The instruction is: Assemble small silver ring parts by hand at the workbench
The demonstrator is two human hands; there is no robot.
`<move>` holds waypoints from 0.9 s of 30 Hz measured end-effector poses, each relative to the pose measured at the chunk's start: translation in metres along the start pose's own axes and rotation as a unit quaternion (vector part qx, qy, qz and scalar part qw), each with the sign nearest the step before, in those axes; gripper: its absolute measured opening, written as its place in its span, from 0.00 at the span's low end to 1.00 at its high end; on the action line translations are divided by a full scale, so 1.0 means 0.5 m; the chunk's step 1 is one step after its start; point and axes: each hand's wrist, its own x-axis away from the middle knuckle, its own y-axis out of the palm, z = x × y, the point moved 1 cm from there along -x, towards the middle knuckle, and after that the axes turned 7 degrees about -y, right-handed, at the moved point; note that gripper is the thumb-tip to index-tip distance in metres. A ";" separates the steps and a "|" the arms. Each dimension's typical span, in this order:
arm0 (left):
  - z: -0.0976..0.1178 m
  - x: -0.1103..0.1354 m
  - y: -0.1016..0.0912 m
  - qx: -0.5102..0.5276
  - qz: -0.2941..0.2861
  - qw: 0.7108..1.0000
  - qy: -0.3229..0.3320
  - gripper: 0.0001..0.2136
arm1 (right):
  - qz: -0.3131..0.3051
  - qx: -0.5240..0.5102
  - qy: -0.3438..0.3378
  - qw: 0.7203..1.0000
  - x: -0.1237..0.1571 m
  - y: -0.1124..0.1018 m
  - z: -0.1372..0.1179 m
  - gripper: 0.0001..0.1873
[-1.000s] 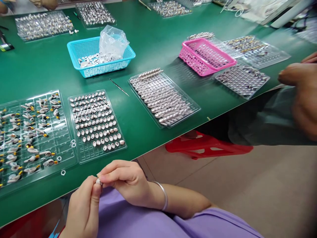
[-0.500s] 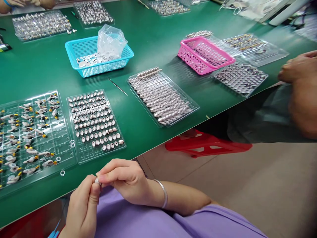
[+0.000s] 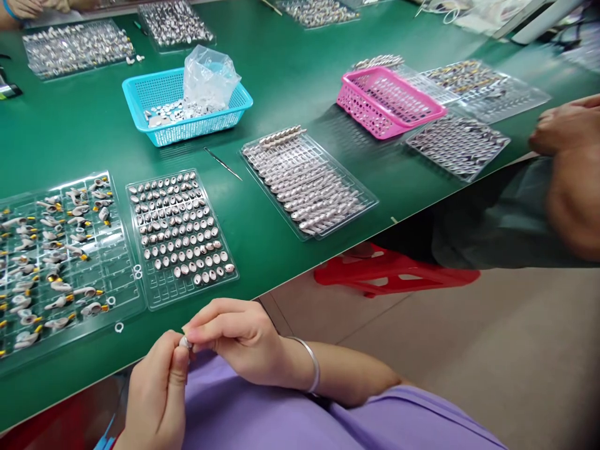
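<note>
Both my hands meet just below the near edge of the green table [image 3: 290, 75], over my purple clothing. My left hand [image 3: 157, 394] and my right hand [image 3: 237, 337] pinch one small silvery part [image 3: 186, 342] between their fingertips. My right wrist wears a silver bangle [image 3: 312, 369]. Straight ahead on the table lies a clear tray of small oval silver parts [image 3: 180, 234]. To its left is a clear tray of longer parts with yellow tips [image 3: 56, 256].
A clear tray of long silvery pieces [image 3: 307, 181], thin tweezers [image 3: 222, 164], a blue basket with a plastic bag [image 3: 187, 103] and a pink basket [image 3: 389, 100] lie farther out. Another person's hands [image 3: 569, 169] work at the right edge. A red stool [image 3: 394, 272] stands below.
</note>
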 end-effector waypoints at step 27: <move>0.005 -0.002 -0.005 0.003 0.001 1.000 -0.003 0.14 | 0.076 -0.197 0.173 0.962 0.019 0.018 0.025 0.04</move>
